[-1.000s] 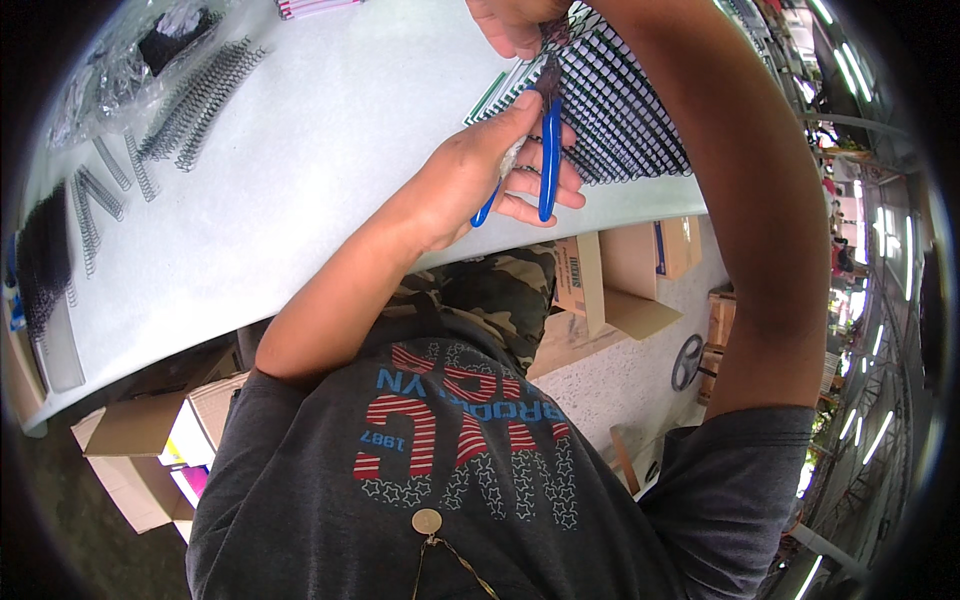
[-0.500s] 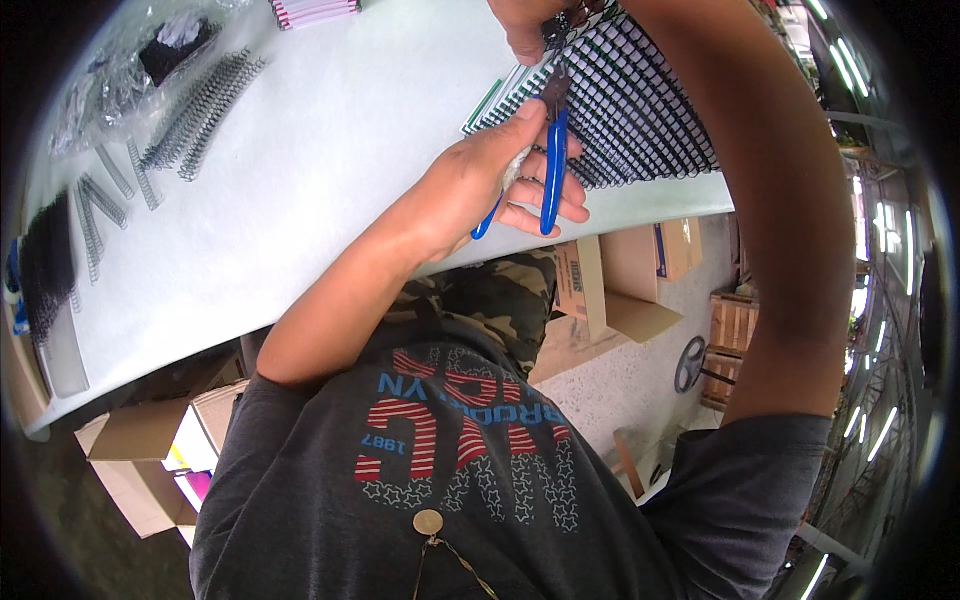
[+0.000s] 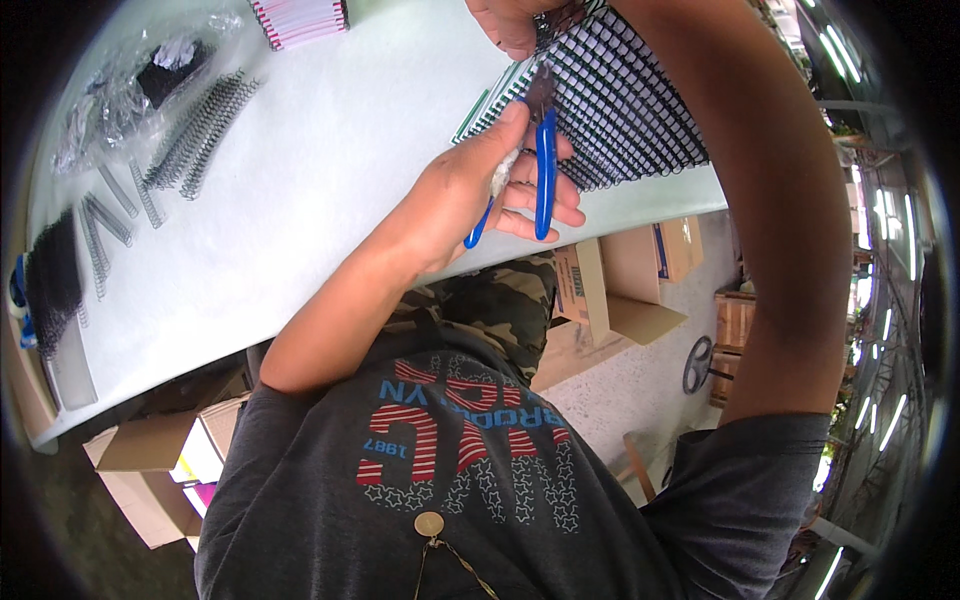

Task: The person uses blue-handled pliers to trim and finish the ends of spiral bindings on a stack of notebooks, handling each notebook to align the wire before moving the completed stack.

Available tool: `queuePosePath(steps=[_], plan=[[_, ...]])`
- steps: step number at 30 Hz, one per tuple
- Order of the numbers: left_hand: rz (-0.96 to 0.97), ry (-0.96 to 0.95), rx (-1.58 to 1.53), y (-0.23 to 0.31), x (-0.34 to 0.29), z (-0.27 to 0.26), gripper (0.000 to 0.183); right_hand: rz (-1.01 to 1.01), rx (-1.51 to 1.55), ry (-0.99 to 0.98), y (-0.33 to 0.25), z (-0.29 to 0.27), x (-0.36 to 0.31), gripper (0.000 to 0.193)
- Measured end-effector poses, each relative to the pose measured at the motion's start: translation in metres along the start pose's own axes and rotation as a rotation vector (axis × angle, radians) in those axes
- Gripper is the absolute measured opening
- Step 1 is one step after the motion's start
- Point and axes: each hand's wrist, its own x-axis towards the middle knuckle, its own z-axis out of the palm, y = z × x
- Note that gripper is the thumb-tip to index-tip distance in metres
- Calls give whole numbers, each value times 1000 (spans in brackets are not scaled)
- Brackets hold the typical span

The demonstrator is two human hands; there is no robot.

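My left hand [image 3: 480, 185] holds a pair of blue-handled cutting pliers [image 3: 545, 170], its thumb near the pivot and its fingers loosely spread behind the handles. The handles are apart, and the dark jaws point up at the edge of a stack of spiral-bound notebooks [image 3: 625, 110]. Rows of black coils run along the white page edges, with green-edged covers at their left. My right hand [image 3: 505, 25], partly cut off by the top edge, reaches over the stack. Its fingers are curled at a dark coil end [image 3: 560, 22]; the exact grip is partly hidden.
Loose black spiral coils [image 3: 200, 130] lie at the table's left, beside a clear plastic bag [image 3: 110, 90] and a dense bundle of black coils [image 3: 55, 285]. A pink-and-white stack [image 3: 300, 22] stands at the far edge. Open cardboard boxes [image 3: 150, 445] sit below the table.
The cutting pliers and my left hand have shifted slightly left in the picture. The right hand has also moved a little left. The whole view has shifted slightly.
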Motion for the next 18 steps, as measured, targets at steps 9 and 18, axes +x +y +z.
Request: queuePosePath(steps=[9, 18], plan=[[-26, -89, 25, 4, -1, -12, 60, 36, -4, -42, -2, -1, -7, 29], [25, -55, 28, 11, 2, 2, 63, 133, -32, -117, -12, -11, 3, 30]])
